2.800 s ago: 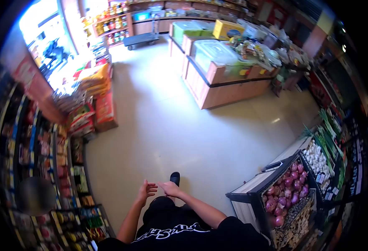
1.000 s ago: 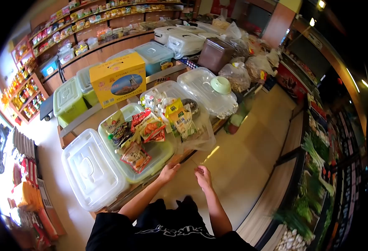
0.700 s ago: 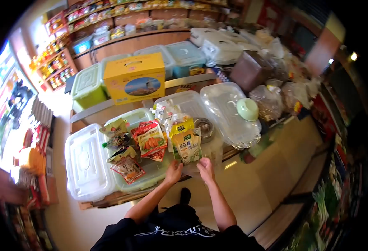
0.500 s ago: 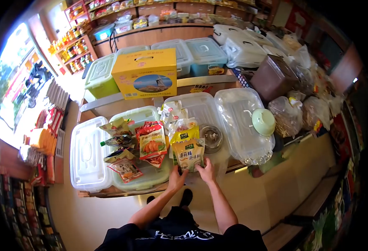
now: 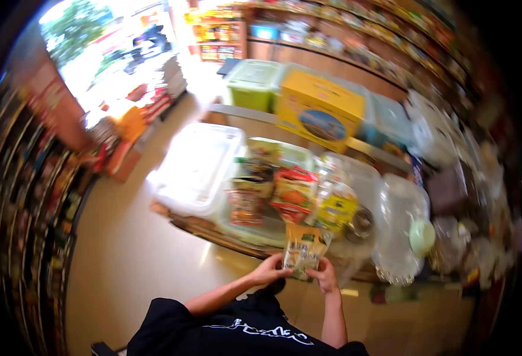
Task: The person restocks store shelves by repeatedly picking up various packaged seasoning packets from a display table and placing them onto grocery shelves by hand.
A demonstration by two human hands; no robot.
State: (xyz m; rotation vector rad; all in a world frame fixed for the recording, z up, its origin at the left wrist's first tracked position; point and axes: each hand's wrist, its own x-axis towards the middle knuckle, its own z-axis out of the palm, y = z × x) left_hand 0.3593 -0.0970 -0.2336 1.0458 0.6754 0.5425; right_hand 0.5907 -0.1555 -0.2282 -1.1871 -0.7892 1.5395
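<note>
A tan and white seasoning packet (image 5: 302,249) is held upright between my two hands near the table's front edge. My left hand (image 5: 273,269) grips its lower left side, thumb across the front. On the lower right, my right hand (image 5: 325,274) is closed on it the same way. Just beyond lie a yellow packet (image 5: 337,209) and a red packet (image 5: 295,188), on the lids of plastic bins. Farther left are several darker packets (image 5: 255,172) and a pinkish packet (image 5: 245,206). A round glass jar (image 5: 360,222) sits right of the yellow packet. Motion blurs the lettering.
A yellow carton (image 5: 320,110) stands behind the packets, beside a green bin (image 5: 254,83). To the left is a white-lidded bin (image 5: 201,166). At the right, a pale green bowl (image 5: 421,237) rests on a clear lid (image 5: 400,219). Stocked shelves (image 5: 32,225) line the left.
The view has swung left, so the table appears shifted right and tilted. Both hands still hold the tan packet, now drawn back from the yellow packet toward my body.
</note>
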